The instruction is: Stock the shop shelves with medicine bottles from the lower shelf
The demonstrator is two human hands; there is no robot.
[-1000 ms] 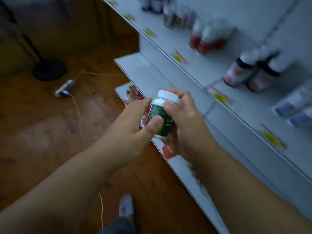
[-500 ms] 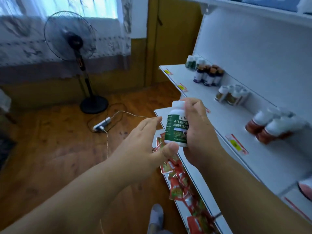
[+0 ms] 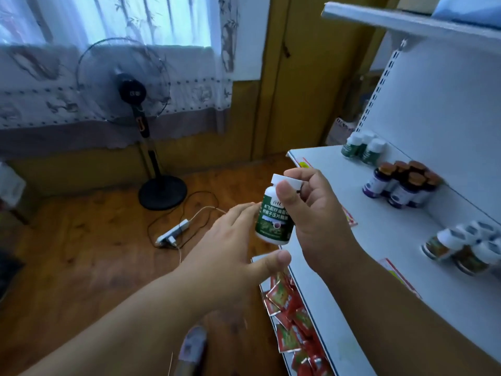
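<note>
A green-labelled medicine bottle (image 3: 275, 213) with a white cap was held upright in the right hand (image 3: 317, 215), in the air in front of the white shelf (image 3: 379, 240); the thumb was pressed across the bottle's shoulder just under the cap, and the fingers were curled round the cap and the far side, so the bottle was gripped near its top while its lower body hung free below the grip; the left hand (image 3: 230, 251) was spread open just beside the bottle, its fingertips at or very near the label's left edge and its thumb extended under the base without a closed hold; whether the fingertips touched the label could not be told; on the shelf, three similar green bottles (image 3: 362, 146) were stood at the back corner, a cluster of brown-capped bottles (image 3: 401, 184) was set near them, and further white-capped bottles (image 3: 461, 248) were lying on their sides; red sachets (image 3: 291, 321) were piled on the lower shelf beneath the hands.
</note>
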